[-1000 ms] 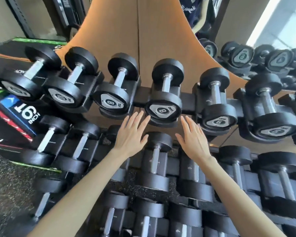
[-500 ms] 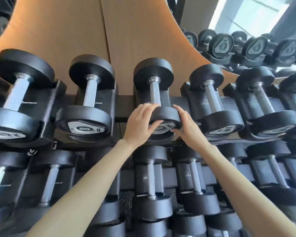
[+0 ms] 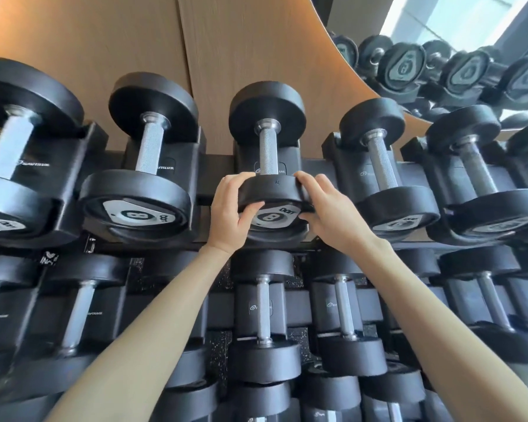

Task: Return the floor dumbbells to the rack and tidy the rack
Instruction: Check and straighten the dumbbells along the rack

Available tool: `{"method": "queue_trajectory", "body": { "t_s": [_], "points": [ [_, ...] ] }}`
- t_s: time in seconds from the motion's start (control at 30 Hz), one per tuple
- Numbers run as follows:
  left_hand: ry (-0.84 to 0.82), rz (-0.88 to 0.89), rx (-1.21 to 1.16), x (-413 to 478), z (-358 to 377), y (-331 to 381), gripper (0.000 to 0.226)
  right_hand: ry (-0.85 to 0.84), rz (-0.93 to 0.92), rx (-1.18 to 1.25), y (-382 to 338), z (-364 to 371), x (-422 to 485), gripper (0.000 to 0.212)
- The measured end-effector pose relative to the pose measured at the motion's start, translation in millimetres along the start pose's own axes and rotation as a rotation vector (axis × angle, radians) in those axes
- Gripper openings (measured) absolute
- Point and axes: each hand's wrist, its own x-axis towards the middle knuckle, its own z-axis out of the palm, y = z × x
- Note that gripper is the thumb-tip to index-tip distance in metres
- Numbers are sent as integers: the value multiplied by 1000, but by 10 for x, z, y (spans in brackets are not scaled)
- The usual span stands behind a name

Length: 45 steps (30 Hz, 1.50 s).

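A black dumbbell marked 8 lies in a cradle on the top tier of the rack, its near head facing me. My left hand grips the left side of that near head, thumb across its face. My right hand grips its right side. Another 8 dumbbell rests in the cradle to its left, and a smaller one sits to its right.
More black dumbbells fill the lower tiers under my forearms. A wood panel wall rises behind the rack. A mirror at the upper right reflects other dumbbells. Speckled rubber floor shows between the tiers.
Both hands rose from below the top tier and closed around the near head of the 8 dumbbell. The view moved closer to the rack.
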Motion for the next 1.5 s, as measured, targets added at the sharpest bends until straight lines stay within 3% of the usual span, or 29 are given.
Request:
{"method": "queue_trajectory", "body": {
  "t_s": [0.33,0.5,0.73,0.87,0.93,1.13,1.33,1.5],
  "points": [
    [235,-250,-176,-226,161,-15,32,-82,-7,-378,-368,-234,100,68],
    [311,-475,-312,-295,286,-28,38,-102,-35,-527,-580,-276,158,73],
    [35,-601,-176,-269,99,86,41,-91,-43,-464,-464,-245,87,77],
    [-179,-447,306,-435,-284,254,44,-12,-85,-277,-346,-99,-100,85],
    [-274,-327,461,-531,-537,304,48,70,-15,-188,-321,41,-152,84],
    [-357,-219,845,-1019,-1416,596,52,228,-54,-48,-729,346,-415,65],
    [-365,-189,1039,-878,-1930,570,59,239,-45,-92,-949,548,-434,63],
    [-390,-105,1020,-500,-2121,342,55,227,-71,-46,-1212,729,-371,62]
  ]
}}
